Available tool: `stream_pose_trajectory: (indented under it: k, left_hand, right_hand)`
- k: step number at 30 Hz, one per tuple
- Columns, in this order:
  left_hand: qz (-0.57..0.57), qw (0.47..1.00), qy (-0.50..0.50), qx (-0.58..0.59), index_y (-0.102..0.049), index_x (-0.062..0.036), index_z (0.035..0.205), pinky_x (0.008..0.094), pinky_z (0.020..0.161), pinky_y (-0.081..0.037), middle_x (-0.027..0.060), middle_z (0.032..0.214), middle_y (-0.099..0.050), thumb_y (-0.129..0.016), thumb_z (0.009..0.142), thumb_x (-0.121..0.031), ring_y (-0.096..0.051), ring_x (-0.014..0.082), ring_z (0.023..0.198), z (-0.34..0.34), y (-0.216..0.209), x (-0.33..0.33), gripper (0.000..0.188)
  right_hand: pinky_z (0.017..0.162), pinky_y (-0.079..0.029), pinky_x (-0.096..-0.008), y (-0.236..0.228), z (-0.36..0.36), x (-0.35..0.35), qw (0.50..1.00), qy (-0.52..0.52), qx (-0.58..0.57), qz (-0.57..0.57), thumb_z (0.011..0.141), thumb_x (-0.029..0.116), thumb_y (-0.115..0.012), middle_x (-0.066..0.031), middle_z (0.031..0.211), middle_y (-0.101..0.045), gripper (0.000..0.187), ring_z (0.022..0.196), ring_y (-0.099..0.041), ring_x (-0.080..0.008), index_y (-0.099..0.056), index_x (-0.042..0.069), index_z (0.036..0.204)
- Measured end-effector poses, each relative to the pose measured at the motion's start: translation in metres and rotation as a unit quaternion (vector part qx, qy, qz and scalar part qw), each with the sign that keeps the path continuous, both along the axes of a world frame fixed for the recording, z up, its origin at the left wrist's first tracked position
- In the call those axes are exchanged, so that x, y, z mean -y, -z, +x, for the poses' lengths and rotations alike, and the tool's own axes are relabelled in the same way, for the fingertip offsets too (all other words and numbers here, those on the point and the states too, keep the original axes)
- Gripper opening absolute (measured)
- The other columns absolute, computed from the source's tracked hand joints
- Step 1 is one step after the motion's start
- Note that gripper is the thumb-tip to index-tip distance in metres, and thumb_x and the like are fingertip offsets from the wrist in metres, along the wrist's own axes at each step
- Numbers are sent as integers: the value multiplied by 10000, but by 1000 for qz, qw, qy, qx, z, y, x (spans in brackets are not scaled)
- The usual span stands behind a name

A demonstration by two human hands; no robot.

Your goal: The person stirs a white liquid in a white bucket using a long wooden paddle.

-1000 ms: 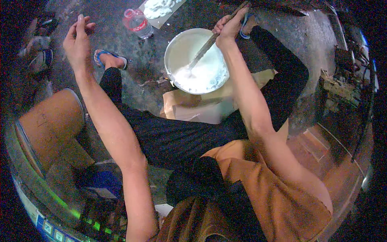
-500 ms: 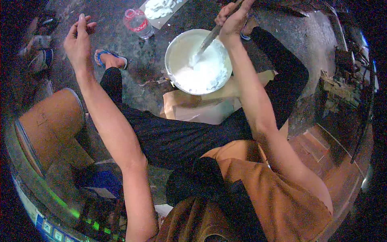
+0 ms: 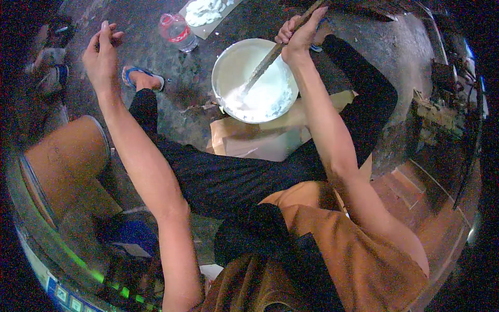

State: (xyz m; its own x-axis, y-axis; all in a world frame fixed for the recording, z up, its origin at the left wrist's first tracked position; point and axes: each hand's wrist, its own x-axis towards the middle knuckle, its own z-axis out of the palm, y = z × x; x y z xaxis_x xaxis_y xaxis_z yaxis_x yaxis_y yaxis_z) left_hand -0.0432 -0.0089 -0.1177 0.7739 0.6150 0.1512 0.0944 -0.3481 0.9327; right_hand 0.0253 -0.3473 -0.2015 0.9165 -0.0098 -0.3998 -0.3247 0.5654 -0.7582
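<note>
**Hand and Workpiece Status: Stirring Position**

Right hand (image 3: pixel 299 34), upper centre-right of frame: fingers closed around a long wooden stick (image 3: pixel 270 54). Grip sits on the upper part of the stick; the stick's top end runs out past the hand toward the upper edge. Stick is tilted, lower end down-left into the white bowl (image 3: pixel 224 62), tip buried in white paste (image 3: pixel 265 96). Paste fills approx. the lower-right part of the bowl; bowl's upper-left inner wall is bare.

Left hand (image 3: pixel 101 54), upper left of frame: raised, holds nothing. Fingers loosely together and slightly bent, not clenched. Well apart from the bowl.

Bowl location: upper centre, on the dark floor between the person's legs in black trousers, resting w/ its near rim over a sheet of tan cardboard (image 3: pixel 260 143).

Surroundings:
- Clear plastic bottle (image 3: pixel 178 32), red label, lying on floor between left hand and bowl, above-left of bowl.
- Flat board w/ white lumps (image 3: pixel 205 10) at top edge, just beyond the bottle.
- Foot in blue sandal (image 3: pixel 141 79) below left hand.
- Brown cylindrical drum (image 3: pixel 62 161), left side, lying beside left forearm.
</note>
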Motion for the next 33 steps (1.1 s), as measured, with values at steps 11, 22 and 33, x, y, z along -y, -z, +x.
stream_pose_trajectory:
  k: [11,22,33]
  left_hand:
    - [9,1000,15,12,-677,8,1020,269,784,-469,96,890,-691,-576,924,-358,-624,140,816,2,5,-3,392]
    - [24,1000,7,-7,-683,-21,1039,273,803,-470,95,883,-695,-572,923,-370,-623,144,829,4,4,-1,384]
    - [117,991,34,-58,-668,-74,1110,293,876,-457,72,979,-701,-507,946,-419,-643,157,945,10,18,-31,415]
  right_hand:
    - [381,-238,-268,-68,-13,-6,994,59,81,-46,800,810,-340,11,435,-282,703,355,-279,-119,-323,157,538]
    - [410,-247,-266,-129,-29,7,974,63,203,-83,851,768,-284,10,453,-300,696,375,-291,-125,-354,134,572]
    - [459,-287,-322,-47,-19,-11,954,-45,278,-100,681,923,-179,-22,470,-350,836,430,-325,-178,-386,119,585]
